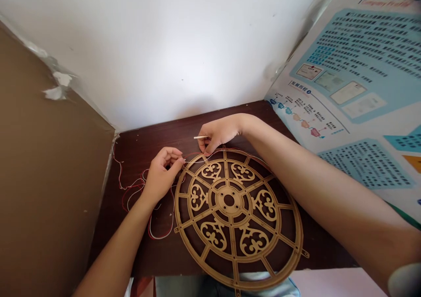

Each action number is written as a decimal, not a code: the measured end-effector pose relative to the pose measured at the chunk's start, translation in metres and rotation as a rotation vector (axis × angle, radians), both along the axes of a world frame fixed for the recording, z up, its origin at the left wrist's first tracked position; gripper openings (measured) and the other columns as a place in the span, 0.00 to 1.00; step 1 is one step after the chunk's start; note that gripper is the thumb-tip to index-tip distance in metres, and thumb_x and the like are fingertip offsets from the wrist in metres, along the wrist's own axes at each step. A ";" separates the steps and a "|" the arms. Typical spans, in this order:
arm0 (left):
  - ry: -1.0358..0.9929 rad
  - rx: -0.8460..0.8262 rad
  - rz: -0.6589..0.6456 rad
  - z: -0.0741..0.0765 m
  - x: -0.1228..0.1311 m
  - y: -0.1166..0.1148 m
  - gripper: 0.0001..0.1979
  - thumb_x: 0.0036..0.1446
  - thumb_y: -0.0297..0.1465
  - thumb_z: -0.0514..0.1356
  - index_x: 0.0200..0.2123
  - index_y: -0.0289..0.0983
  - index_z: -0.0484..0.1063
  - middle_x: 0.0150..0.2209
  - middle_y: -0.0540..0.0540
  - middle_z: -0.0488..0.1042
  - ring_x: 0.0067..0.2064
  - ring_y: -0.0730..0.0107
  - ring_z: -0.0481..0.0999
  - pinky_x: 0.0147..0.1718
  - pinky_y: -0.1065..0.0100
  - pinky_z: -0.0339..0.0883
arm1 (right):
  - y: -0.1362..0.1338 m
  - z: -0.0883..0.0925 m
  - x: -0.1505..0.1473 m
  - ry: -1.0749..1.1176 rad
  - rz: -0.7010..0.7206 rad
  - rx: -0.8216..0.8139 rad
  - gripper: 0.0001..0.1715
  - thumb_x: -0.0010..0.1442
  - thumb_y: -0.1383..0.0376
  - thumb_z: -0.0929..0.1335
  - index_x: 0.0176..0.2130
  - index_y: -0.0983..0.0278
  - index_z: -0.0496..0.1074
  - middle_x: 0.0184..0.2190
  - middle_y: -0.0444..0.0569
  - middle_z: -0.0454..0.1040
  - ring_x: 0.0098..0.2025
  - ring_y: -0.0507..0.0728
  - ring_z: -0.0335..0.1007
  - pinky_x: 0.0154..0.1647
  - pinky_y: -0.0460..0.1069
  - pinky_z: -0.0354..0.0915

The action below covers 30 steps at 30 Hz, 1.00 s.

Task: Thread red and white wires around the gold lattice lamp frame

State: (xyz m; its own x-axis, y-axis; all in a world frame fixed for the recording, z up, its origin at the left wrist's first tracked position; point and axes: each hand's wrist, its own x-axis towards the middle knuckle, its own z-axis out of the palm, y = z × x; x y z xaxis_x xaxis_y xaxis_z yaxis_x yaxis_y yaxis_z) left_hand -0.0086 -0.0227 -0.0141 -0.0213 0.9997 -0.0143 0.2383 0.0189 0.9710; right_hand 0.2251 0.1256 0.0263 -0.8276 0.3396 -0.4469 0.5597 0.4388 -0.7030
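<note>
A round golden openwork frame (235, 216) with scroll patterns and spokes lies flat on a dark brown table (164, 248). My left hand (162, 174) is at the frame's upper left rim, fingers pinched on thin red and white wire (144, 200) that loops across the table beside it. My right hand (217, 134) rests at the frame's top rim, fingers closed, with a small pale stick (200, 137) poking out to the left and the wire running under its fingertips.
A white wall stands close behind the table. A brown board (42, 178) closes off the left side. A printed blue and white poster (358, 95) leans along the right side. The frame's near edge hangs over the table's front edge.
</note>
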 end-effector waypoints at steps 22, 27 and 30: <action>-0.209 -0.172 -0.023 0.011 -0.014 0.000 0.19 0.51 0.40 0.81 0.41 0.38 0.84 0.37 0.47 0.82 0.35 0.73 0.77 0.40 0.69 0.73 | 0.010 0.002 0.023 0.075 -0.028 -0.160 0.30 0.55 0.43 0.80 0.39 0.66 0.81 0.29 0.41 0.72 0.32 0.50 0.59 0.36 0.50 0.53; -0.176 -0.155 -0.014 0.010 -0.008 -0.002 0.19 0.51 0.41 0.81 0.41 0.38 0.83 0.37 0.48 0.82 0.36 0.72 0.78 0.40 0.69 0.74 | 0.010 0.004 0.024 0.061 -0.096 -0.127 0.29 0.55 0.44 0.79 0.38 0.66 0.80 0.30 0.43 0.73 0.33 0.51 0.61 0.36 0.51 0.54; -0.145 -0.124 0.026 0.011 -0.005 -0.002 0.19 0.50 0.41 0.80 0.40 0.38 0.83 0.39 0.47 0.83 0.38 0.70 0.79 0.42 0.69 0.74 | 0.009 0.007 0.027 0.060 -0.113 -0.159 0.28 0.55 0.44 0.79 0.38 0.66 0.79 0.31 0.43 0.73 0.33 0.52 0.62 0.37 0.51 0.55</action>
